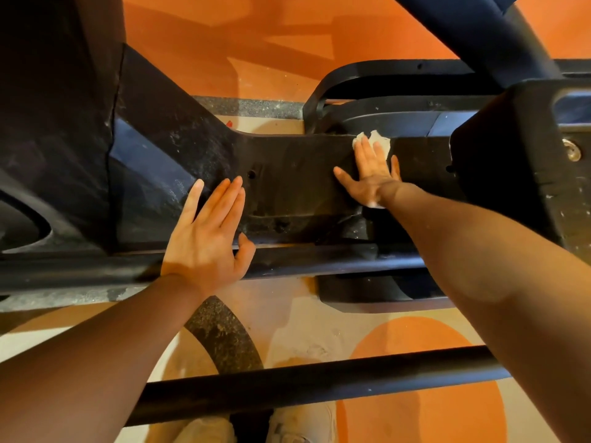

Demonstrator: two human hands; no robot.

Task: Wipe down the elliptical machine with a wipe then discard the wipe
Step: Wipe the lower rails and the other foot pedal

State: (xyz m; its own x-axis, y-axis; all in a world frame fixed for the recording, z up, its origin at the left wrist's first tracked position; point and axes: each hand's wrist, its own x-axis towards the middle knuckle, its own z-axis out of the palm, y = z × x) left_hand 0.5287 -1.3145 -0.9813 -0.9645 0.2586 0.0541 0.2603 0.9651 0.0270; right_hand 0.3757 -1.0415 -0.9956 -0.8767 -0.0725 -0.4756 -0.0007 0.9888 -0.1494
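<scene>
Right hand [372,174] flat, pressing white wipe [377,140] on black elliptical frame [287,187], left hand [208,235] flat alongside

Matt black plastic elliptical machine [287,174], dusty and scuffed; crumpled white paper-like wipe [377,140].

The elliptical machine [297,183] is black, scuffed and dusty, its flat central beam running across the view with round rails nearer the person. The wipe [380,141] is white and crumpled, pressed flat on the beam's far edge, mostly covered by fingers, with a scrap showing at the wrist.
</scene>
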